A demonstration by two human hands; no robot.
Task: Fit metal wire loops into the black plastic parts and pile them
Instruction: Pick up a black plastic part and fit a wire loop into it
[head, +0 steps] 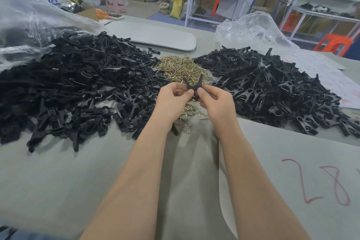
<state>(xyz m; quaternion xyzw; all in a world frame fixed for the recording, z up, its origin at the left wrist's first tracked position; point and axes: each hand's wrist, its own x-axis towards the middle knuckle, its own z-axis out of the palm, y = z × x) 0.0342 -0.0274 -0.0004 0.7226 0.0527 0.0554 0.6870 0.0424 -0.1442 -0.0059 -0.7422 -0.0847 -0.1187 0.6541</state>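
Note:
My left hand (172,98) and my right hand (214,100) meet at the table's middle, both pinching one black plastic part (192,84) whose two arms spread upward in a V. Its lower end is hidden between my fingers, so whether a wire loop sits in it I cannot tell. Behind the hands lies a heap of brass-coloured wire loops (182,68), and several loose loops (190,114) lie under my wrists. A big pile of black parts (74,84) fills the left. Another pile of black parts (272,87) spreads on the right.
The grey table cover (136,171) stretches toward me, with red writing (321,181) at the lower right. Clear plastic bags lie at the far left (25,17) and far right (251,27). A grey board (155,35) lies beyond the piles. Shelves and cartons stand behind.

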